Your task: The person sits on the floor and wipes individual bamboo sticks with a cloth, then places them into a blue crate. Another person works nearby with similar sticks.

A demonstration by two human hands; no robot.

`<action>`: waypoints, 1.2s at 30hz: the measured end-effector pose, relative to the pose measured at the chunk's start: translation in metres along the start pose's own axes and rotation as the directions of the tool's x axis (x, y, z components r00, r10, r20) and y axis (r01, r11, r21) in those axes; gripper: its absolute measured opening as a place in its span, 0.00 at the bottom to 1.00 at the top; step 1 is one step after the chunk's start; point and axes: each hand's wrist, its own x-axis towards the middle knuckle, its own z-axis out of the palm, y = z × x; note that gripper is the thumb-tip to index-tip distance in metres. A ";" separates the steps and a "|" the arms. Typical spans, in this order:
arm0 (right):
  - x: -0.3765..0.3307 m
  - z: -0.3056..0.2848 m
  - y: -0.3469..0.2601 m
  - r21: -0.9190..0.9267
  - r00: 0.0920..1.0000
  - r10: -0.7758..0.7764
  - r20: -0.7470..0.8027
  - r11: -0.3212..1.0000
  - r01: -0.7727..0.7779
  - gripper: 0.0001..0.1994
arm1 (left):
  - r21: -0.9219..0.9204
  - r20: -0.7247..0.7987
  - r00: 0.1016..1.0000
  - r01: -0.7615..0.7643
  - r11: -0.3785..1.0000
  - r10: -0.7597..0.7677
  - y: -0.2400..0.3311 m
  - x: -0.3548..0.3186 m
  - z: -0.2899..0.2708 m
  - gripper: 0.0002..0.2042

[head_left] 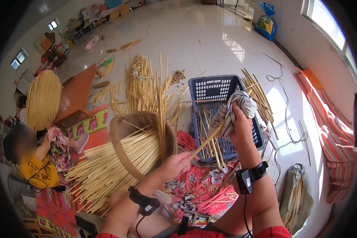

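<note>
My left hand pinches the near end of a pale yellow stalk, which slants up and away to the right. Around its far part, my right hand grips a bunched striped cloth. Both hands are over a dark blue plastic crate with several loose stalks inside. Left of the crate, a wicker basket with a hoop handle lies tipped, a thick bundle of stalks spilling from it toward me. Under my hands spreads a red patterned cloth strewn with small bits.
More stalk bundles stand behind the basket and lie right of the crate. A brown wooden table and a seated person in yellow are at the left. A wrapped bundle lies near right, below a cord.
</note>
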 end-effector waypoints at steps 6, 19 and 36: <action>-0.006 -0.004 0.009 0.002 0.998 0.054 0.011 0.999 -0.054 0.13 | -0.340 0.176 0.978 0.165 0.926 -0.110 0.005 0.000 0.009 0.15; -0.013 0.011 -0.003 0.012 0.991 0.122 0.057 0.992 -0.123 0.13 | -0.521 0.255 0.958 0.250 0.816 -0.130 0.004 -0.004 -0.004 0.14; -0.040 0.012 0.055 -0.207 0.993 0.065 0.100 0.977 -0.043 0.15 | -0.129 -0.080 0.994 0.064 0.990 -0.075 0.011 0.001 0.006 0.10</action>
